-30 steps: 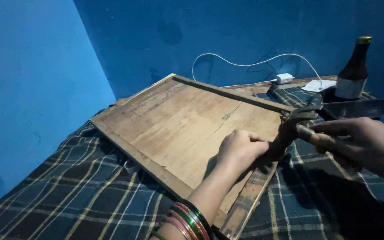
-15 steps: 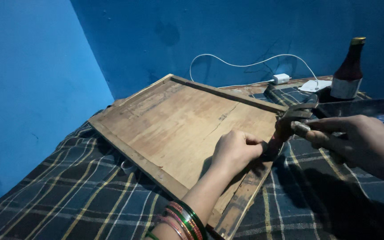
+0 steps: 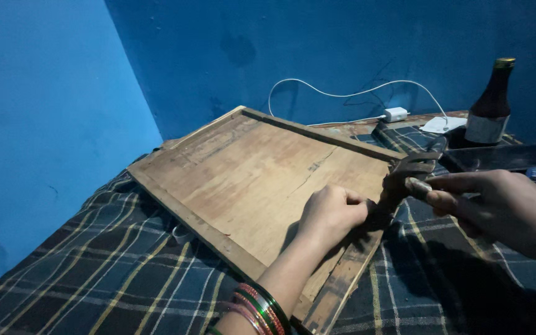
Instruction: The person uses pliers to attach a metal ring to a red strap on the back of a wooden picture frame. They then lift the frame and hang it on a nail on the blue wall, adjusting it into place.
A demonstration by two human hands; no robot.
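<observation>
**Hammer at the board's edge**

Our left hand [image 3: 332,214] is curled, fingertips pinching sthg tiny (a nail? can't tell) on the wooden board [image 3: 249,180], at its 4 o'clock edge. Right hand [image 3: 497,201] grips the claw hammer [image 3: 404,177], head right by the left fingers. Best w/ short taps, fingers low, board flat on the plaid cloth [image 3: 94,273].

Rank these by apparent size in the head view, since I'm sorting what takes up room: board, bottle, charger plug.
1. Board, largest by far.
2. Bottle, though it stands farther back, so it looks smaller than it is.
3. Charger plug, smallest.
</observation>
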